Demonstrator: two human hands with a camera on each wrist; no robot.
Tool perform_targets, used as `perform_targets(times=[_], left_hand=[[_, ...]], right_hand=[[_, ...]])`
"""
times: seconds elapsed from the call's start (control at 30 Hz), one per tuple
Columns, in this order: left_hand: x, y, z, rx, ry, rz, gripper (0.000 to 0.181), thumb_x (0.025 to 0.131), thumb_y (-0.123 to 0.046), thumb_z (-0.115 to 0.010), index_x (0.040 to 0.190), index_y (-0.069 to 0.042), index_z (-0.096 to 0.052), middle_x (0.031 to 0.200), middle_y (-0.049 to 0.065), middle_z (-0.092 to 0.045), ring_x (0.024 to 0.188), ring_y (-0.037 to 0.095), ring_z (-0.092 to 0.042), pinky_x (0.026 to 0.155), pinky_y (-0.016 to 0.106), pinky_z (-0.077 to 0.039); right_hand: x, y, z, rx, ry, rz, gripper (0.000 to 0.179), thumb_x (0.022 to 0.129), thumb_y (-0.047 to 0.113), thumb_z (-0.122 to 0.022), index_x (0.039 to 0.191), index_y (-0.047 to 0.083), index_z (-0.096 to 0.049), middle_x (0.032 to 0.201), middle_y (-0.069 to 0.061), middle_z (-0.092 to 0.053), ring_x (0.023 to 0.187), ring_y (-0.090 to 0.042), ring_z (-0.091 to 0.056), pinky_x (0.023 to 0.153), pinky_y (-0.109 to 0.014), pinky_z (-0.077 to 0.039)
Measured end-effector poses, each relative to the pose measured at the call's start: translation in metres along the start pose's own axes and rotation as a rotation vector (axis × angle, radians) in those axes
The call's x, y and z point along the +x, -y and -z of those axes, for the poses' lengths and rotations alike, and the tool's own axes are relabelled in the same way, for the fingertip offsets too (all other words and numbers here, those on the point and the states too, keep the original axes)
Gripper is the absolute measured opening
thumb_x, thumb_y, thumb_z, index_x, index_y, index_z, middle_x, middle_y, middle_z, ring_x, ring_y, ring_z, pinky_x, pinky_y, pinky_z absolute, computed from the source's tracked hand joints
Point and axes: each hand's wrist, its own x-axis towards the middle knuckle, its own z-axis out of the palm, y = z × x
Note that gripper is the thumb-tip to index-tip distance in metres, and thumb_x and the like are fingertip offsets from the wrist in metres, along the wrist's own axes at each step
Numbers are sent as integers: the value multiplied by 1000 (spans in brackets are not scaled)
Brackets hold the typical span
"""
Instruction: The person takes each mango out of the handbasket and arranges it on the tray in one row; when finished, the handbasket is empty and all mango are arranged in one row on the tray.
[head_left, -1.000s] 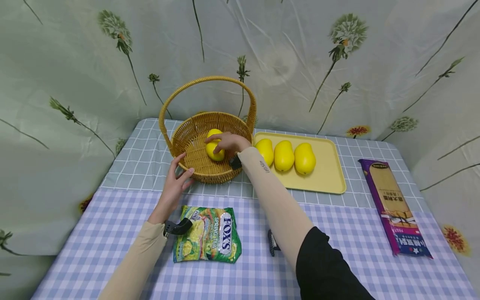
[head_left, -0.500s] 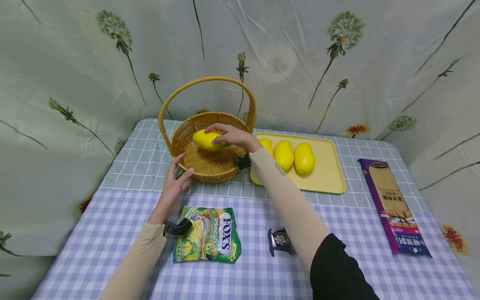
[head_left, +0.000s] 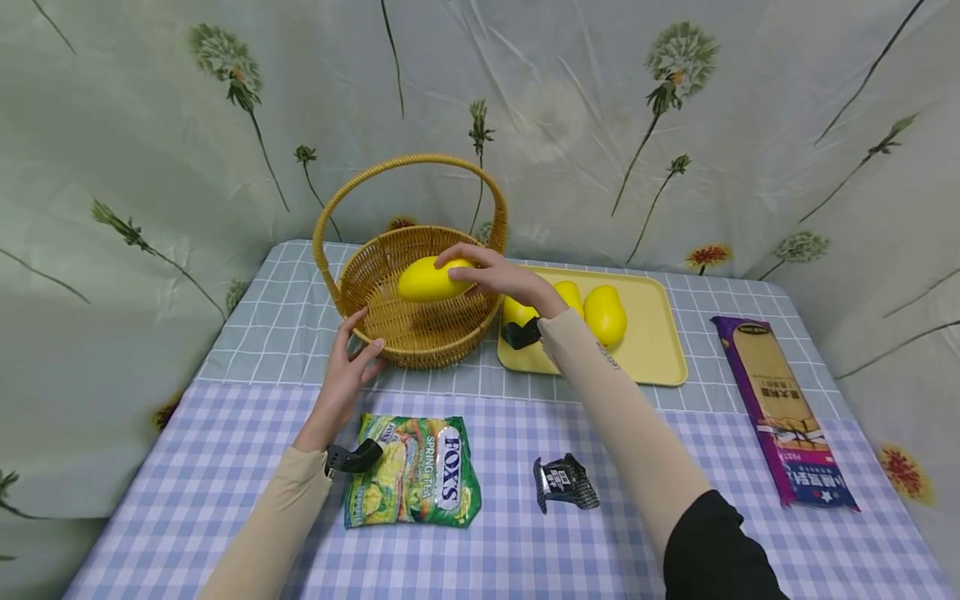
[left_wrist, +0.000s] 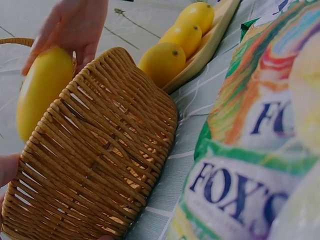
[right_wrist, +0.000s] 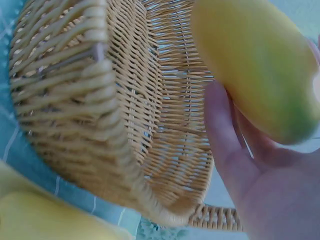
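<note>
My right hand [head_left: 504,273] grips a yellow mango [head_left: 426,280] above the wicker basket [head_left: 427,357], over its right half. Fingers and thumb lie on either side of the mango, which shows a green tint at one end in the right wrist view. At the front left of the basket, my left hand [head_left: 341,379] holds the rim; in the left wrist view the thumb [left_wrist: 8,169] shows at the left edge and the other fingers are mostly hidden. The basket's inside looks bare in the head view.
Right of the basket, a yellow tray [head_left: 651,333] carries three more mangoes [head_left: 604,315]. A green Fox's candy bag [head_left: 412,471] and a small black packet [head_left: 566,483] lie in front. A pasta pack [head_left: 783,412] lies far right. The basket's tall handle [head_left: 420,158] arches above.
My right hand has lifted the mango from the basket's bottom, turned it sideways and drawn it up and to the right. The left hand stays at the rim.
</note>
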Motion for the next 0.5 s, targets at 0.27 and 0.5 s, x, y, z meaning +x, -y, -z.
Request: perform_targets(times=[0.27, 0.5], left_hand=[[5, 4, -4, 1, -10, -11, 62, 102, -9, -47, 153, -9, -13, 157, 9, 7, 137, 39, -24, 107, 51, -34], [9, 6, -8, -9, -23, -15, 61, 102, -9, -47, 153, -10, -14, 157, 8, 5, 137, 39, -24, 108, 53, -33]], right_hand=[[-21, -5, 15, 42, -95, 30, 48, 98, 14, -56, 143, 8, -41, 143, -5, -37, 104, -28, -51, 86, -39, -48], [-40, -11, 32, 114, -68, 22, 45, 100, 13, -53, 142, 10, -37, 149, -6, -26, 103, -45, -57, 85, -51, -53]])
